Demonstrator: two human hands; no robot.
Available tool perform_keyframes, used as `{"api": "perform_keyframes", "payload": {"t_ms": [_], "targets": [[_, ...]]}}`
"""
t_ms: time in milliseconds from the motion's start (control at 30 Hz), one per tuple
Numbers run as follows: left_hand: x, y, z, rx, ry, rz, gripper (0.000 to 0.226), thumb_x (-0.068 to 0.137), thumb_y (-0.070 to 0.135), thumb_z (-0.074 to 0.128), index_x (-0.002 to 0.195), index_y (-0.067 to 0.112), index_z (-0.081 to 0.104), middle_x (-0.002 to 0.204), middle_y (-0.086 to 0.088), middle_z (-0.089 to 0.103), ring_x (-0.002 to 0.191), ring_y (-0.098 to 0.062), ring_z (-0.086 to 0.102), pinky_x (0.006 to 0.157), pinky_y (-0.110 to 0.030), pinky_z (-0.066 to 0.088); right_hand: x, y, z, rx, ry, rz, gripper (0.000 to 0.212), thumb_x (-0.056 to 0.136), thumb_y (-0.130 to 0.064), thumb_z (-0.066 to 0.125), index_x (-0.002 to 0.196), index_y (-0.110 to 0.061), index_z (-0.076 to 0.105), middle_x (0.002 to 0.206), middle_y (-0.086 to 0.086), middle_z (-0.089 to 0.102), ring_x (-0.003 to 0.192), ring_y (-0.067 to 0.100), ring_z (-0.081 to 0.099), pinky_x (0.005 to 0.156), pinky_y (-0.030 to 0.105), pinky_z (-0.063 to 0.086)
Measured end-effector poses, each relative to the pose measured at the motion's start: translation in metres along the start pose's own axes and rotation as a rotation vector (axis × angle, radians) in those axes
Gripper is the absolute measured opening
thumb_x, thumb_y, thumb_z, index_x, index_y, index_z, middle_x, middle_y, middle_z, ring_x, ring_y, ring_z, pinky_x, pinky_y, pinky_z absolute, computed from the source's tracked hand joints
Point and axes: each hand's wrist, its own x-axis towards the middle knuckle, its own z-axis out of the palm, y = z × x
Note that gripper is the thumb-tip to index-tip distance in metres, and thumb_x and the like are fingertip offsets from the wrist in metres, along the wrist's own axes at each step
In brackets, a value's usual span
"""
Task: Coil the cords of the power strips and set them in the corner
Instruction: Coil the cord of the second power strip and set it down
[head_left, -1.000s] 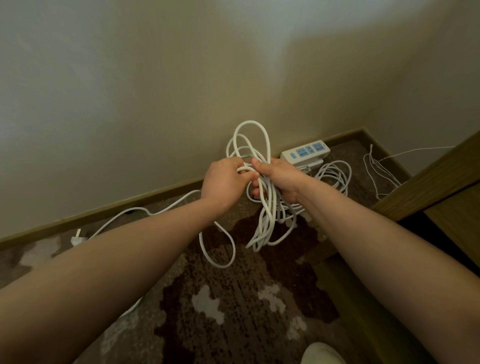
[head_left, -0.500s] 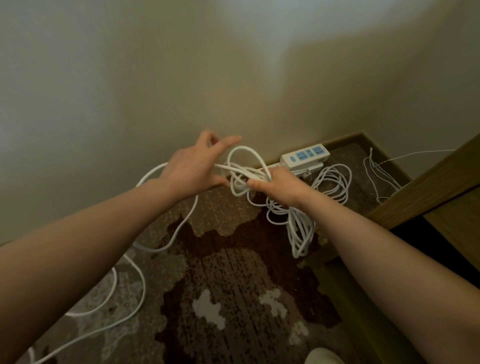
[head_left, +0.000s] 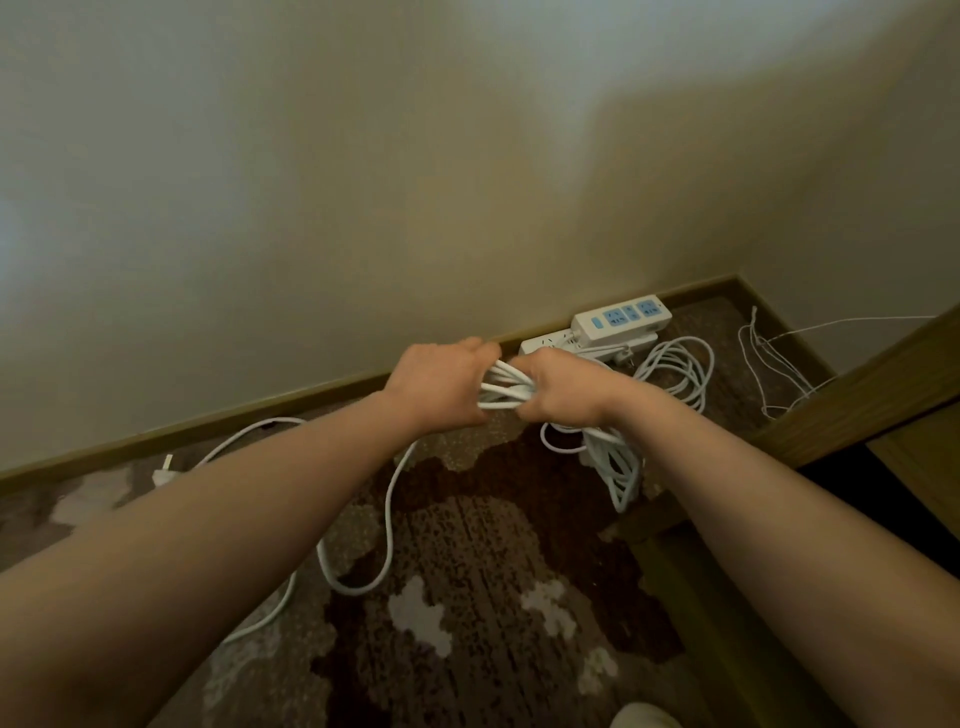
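Left hand (head_left: 441, 384): fingers curled around a bundle of white cord (head_left: 506, 389), grip closed on the strands at the bundle's left side. Right hand (head_left: 563, 387): fingers likewise curled around the same bundle, grip closed on it just beside the left hand, the two hands almost touching, with a short stretch of strands showing between them. Both hands were held above the floor, near the baseboard (head_left: 311, 392).

Coiled loops (head_left: 615, 467): several turns of the cord hung down below the right hand and reached the carpet (head_left: 467, 571). Loose tail (head_left: 387, 514): one strand dropped from under the left hand, curved across the carpet in a wide loop and ran on beneath the left forearm. A further length ran along the baseboard to a white plug (head_left: 165, 470) lying on the floor at the left.

Power strips (head_left: 621, 319): two white strips, the upper with blue sockets, stacked against the baseboard close to the room corner, just beyond the hands. Second coil (head_left: 675, 374): a wound white cord lying on the carpet to the right of the strips, touching or nearly touching them.

Thin white wire (head_left: 774, 358): loosely looped on the floor in the corner, apart from the coil. Wooden furniture edge (head_left: 857, 395): at the right. Pale shoe tip (head_left: 644, 716): at the bottom edge.
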Motion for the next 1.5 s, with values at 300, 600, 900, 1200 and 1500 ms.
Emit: {"api": "perform_keyframes", "payload": {"t_ms": [300,600,900,1200,1500], "targets": [[0.004,-0.017,-0.008,0.13,0.003,0.062,0.024,0.072,0.05,0.058,0.069,0.029,0.047,0.062,0.011,0.047,0.074,-0.015,0.037,0.063,-0.031,0.026,-0.008,0.012,-0.008,-0.101,-0.061,0.052,0.023,0.086,-0.007,0.06,0.101,-0.025,0.058,0.086,0.0,0.061,0.075,0.017,0.059,0.061,0.032,0.046],[0.006,-0.024,-0.013,-0.42,-0.175,-0.086,0.021,0.072,0.026,0.064,0.061,0.03,0.046,0.058,0.008,0.053,0.055,-0.01,0.052,0.046,-0.025,0.029,-0.008,0.019,0.008,-0.168,0.153,0.063,0.025,0.095,-0.011,0.052,0.104,-0.034,0.049,0.082,-0.008,0.055,0.075,0.014,0.055,0.056,0.031,0.04],[0.009,-0.022,-0.003,-0.708,-0.312,-0.162,0.02,0.077,0.022,0.072,0.092,0.021,0.059,0.08,0.004,0.064,0.071,-0.013,0.058,0.058,-0.026,0.041,-0.011,0.023,0.009,-0.147,0.247,-0.043,0.029,0.095,-0.031,0.062,0.124,-0.029,0.056,0.086,-0.007,0.059,0.074,0.014,0.056,0.063,0.033,0.044],[0.007,-0.013,0.002,-0.84,-0.478,-0.158,0.023,0.078,0.015,0.071,0.089,0.025,0.053,0.082,0.002,0.059,0.074,-0.014,0.057,0.064,-0.027,0.044,-0.006,0.029,0.009,-0.274,0.249,0.024,0.013,0.088,-0.045,0.067,0.093,-0.039,0.056,0.081,-0.008,0.063,0.079,0.016,0.06,0.066,0.035,0.051],[0.01,-0.015,0.001,-0.79,-0.592,-0.224,0.018,0.072,0.016,0.071,0.086,0.016,0.059,0.079,-0.003,0.06,0.071,-0.018,0.056,0.062,-0.03,0.045,-0.005,0.03,0.008,-0.26,0.328,-0.048,0.016,0.087,-0.042,0.068,0.082,-0.043,0.053,0.066,-0.015,0.055,0.068,0.011,0.056,0.056,0.029,0.042]]}}
